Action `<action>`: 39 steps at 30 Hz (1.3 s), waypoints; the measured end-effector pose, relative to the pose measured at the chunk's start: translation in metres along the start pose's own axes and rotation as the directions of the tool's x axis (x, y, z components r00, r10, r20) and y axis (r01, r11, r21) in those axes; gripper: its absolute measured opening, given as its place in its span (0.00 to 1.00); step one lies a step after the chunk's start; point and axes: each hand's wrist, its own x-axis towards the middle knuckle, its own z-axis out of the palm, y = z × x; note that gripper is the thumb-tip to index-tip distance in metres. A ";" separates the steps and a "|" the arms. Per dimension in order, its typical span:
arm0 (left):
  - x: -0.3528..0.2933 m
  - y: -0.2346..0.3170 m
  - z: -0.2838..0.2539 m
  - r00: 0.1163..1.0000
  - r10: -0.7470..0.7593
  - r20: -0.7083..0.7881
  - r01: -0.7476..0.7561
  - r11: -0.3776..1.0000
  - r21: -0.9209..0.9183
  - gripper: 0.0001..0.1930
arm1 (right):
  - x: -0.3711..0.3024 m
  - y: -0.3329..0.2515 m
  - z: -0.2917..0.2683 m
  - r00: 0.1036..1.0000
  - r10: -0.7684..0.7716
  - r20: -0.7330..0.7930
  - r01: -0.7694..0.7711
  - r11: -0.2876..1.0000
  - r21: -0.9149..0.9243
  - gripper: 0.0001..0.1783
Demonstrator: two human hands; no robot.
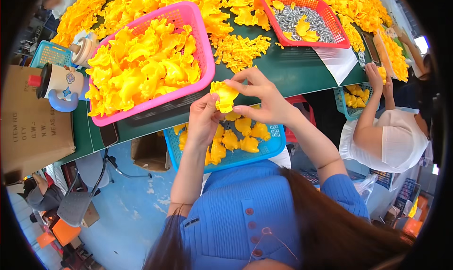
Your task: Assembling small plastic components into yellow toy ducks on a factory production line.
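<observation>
A yellow molded plastic part (223,96) is between my two hands, just past the table's near edge. My left hand (204,116) grips its lower left side between thumb and fingers. My right hand (262,97) touches its upper right with the index finger, the thumb held apart below. Beneath my hands a blue basket (278,149) holds several similar yellow parts (230,140). To the left a pink basket (206,57) on the table is heaped with yellow shell pieces (146,71).
Across the green table (288,71) lie heaps of yellow pieces (240,52). A red basket (302,44) holds small silver metal cylinders (302,22). A mug (63,86), phone (109,134) and cardboard box (37,123) are at left. Another person (391,138) works at right beside a blue basket (351,110).
</observation>
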 end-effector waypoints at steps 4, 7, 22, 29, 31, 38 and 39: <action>0.001 0.008 0.008 0.999 0.001 0.034 -0.003 0.999 0.035 0.16 | -0.004 -0.001 0.001 0.997 0.049 -0.053 -0.048 0.999 0.013 0.27; 0.002 0.011 0.008 0.998 -0.024 0.050 0.020 0.996 0.092 0.17 | -0.005 0.000 0.002 0.992 0.051 -0.119 -0.052 0.999 -0.002 0.26; 0.005 0.010 0.020 0.993 -0.048 0.110 0.043 0.998 0.047 0.23 | -0.008 -0.001 0.001 0.964 -0.075 -0.256 0.059 0.996 -0.070 0.23; 0.004 -0.006 0.035 0.910 0.377 0.174 -0.411 0.877 0.250 0.38 | -0.013 -0.010 0.005 0.894 -0.026 -0.447 -0.034 0.991 -0.126 0.23; 0.001 -0.006 0.043 0.946 0.320 0.057 -0.325 0.936 0.135 0.38 | -0.014 -0.013 0.006 0.894 -0.065 -0.444 -0.014 0.985 -0.171 0.23; 0.001 -0.011 0.042 0.922 0.385 -0.039 -0.367 0.901 0.233 0.30 | -0.014 -0.020 0.009 0.890 -0.172 -0.422 0.056 0.961 -0.272 0.25; 0.001 -0.012 0.043 0.915 0.401 -0.047 -0.381 0.896 0.228 0.30 | -0.014 -0.019 0.009 0.889 -0.173 -0.424 0.054 0.959 -0.278 0.25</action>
